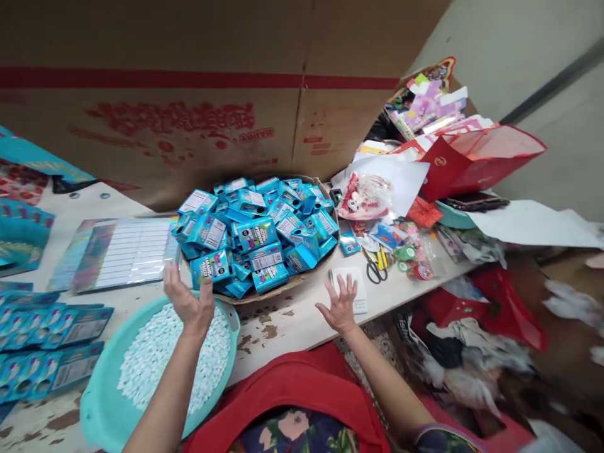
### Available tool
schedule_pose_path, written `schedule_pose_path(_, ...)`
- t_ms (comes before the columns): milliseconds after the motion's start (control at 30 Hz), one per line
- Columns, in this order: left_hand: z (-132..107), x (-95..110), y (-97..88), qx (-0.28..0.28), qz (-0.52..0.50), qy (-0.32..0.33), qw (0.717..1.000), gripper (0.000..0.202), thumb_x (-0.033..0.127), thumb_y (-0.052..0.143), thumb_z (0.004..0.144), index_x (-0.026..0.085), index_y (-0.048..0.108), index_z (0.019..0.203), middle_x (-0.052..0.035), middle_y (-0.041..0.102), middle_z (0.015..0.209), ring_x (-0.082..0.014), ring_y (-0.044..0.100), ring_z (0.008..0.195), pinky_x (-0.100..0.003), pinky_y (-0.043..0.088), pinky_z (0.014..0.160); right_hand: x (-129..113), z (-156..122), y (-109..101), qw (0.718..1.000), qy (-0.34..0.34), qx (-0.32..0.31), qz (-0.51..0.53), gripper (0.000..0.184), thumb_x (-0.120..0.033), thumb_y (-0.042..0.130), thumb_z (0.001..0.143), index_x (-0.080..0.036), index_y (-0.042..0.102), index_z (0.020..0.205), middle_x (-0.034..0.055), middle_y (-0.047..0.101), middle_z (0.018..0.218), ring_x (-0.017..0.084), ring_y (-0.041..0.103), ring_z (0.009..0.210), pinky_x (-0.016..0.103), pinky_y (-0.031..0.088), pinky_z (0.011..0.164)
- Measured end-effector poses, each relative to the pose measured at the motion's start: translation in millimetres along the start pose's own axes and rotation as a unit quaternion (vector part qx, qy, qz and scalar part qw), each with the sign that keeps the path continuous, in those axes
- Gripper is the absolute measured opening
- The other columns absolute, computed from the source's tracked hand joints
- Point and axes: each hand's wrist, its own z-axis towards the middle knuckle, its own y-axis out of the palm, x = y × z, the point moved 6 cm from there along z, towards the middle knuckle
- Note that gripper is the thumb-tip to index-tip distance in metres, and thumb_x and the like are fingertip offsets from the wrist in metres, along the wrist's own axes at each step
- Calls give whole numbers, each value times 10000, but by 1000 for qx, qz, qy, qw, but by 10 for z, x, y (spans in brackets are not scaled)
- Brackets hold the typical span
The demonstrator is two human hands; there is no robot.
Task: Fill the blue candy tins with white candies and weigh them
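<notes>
My left hand (189, 303) hovers over the far rim of a turquoise plastic basin (94, 396), its thumb and fingers apart and nothing seen in them. Inside the basin lies a heap of small pale blue and white pieces (163, 352). Just beyond that hand is a shallow cardboard tray (283, 289), piled with small blue printed boxes (257, 236). My right hand (340, 303) is spread, palm down, beside a white card or pad (355, 288) near the table's front edge. Whether it touches the card I cannot tell.
Blue boxes stand in rows (51, 327) at the left. Shiny holographic sheets (123, 251) lie behind the basin. A large cardboard carton (189, 126) forms the back. Scissors (376, 270), tape rolls (419, 270) and a red bag (467, 160) crowd the right side.
</notes>
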Motion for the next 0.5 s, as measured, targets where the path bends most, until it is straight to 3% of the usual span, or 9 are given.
schedule_pose_path(100,-428,459,58,-39,-1,169,985,811,381,674,746,227,286,1441,-136,303,1482,-340,233,1391,-555,207,1136,248,-1039,-221,994,89,-62,-35,649,-443,528,857,-201,290,1409,159,285,1439,361,184,1386,608,260,1055)
schedule_pose_path(167,-832,708,260,-138,-31,273,952,762,328,703,727,293,344,1398,-111,369,1446,-337,292,1368,-551,289,1101,391,-1858,-321,977,169,-108,-78,588,-455,488,867,-174,359,1367,171,370,1385,356,252,1357,586,322,1013)
schedule_pose_path(233,-1290,859,556,-286,-59,345,892,589,303,652,778,309,439,1328,-88,464,1380,-297,371,1333,-488,369,1068,463,-2669,-408,953,242,-132,-127,498,-512,404,876,-194,503,1247,164,469,1284,366,355,1283,580,380,918)
schedule_pose_path(333,-1879,892,976,-473,-74,391,786,326,296,523,868,258,585,1186,-82,620,1183,-236,526,1196,-409,432,1022,420,-3717,-446,895,368,-210,-138,579,-614,233,866,-211,649,881,182,561,969,375,509,1043,557,411,750)
schedule_pose_path(400,-2106,851,1208,-534,-67,405,739,294,320,470,894,236,629,1127,-88,656,1095,-228,580,1108,-419,438,1011,288,-4173,-445,853,435,-260,-125,576,-608,230,861,-219,640,748,172,555,845,352,538,929,523,414,701)
schedule_pose_path(500,-2249,792,1530,-558,-35,426,711,335,351,439,906,206,630,1141,-111,632,1148,-250,559,1130,-437,443,995,87,-4450,-362,795,506,-319,-102,410,-462,369,864,-173,659,848,172,584,906,314,551,936,477,432,755)
